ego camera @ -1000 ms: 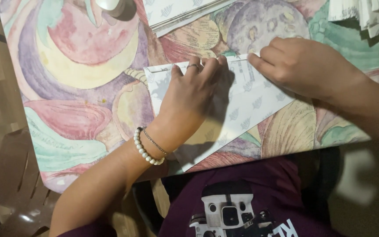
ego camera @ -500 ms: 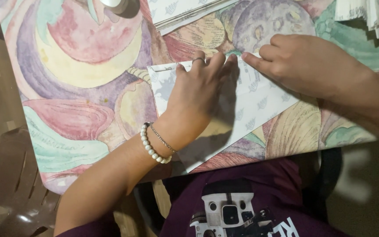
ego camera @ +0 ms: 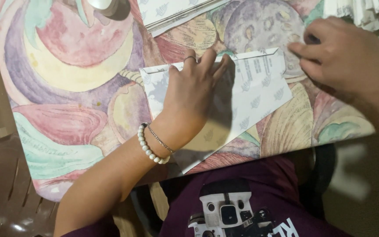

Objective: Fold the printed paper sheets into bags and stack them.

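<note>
White patterned paper point(ego camera: 246, 94), a folded sheet with small grey motifs, lies on the pastel floral table cover point(ego camera: 66, 87) near its front edge, one lower corner poking out over my lap. My left hand point(ego camera: 194, 94) lies flat on the sheet's left half, fingers spread and pressing down, gripping nothing; a ring sits on one finger and a pearl bracelet point(ego camera: 151, 147) circles the wrist. My right hand point(ego camera: 347, 61) rests at the sheet's upper right corner, fingertips loosely curled and touching the folded edge there; I cannot tell whether they pinch it. A stack of similar sheets point(ego camera: 176, 13) lies at the top of the table, well apart from both hands.
</note>
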